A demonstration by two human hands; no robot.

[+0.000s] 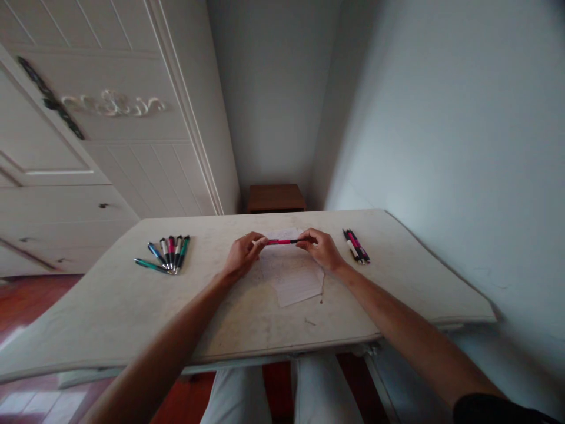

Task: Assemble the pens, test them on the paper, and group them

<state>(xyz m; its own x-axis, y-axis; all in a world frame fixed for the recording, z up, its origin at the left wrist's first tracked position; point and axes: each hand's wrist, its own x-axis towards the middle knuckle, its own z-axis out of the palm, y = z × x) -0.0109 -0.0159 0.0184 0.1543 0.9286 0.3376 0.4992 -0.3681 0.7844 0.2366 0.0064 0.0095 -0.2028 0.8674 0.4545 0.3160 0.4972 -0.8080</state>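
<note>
A pink and black pen (285, 241) lies level between my two hands, above a sheet of lined paper (300, 285). My left hand (242, 254) pinches its left end, and my right hand (323, 247) pinches the black right end. To the left, several pens (170, 253) in blue, white, pink and green are fanned out on the table. A smaller group of pens (356, 246), white, pink and black, lies side by side just right of my right hand.
The pale table (220, 330) has a worn top and rounded front edge. A white wardrobe (176, 118) stands at the left, and a grey wall (463, 147) runs along the right. Behind the table is a small brown wooden piece of furniture (276, 197).
</note>
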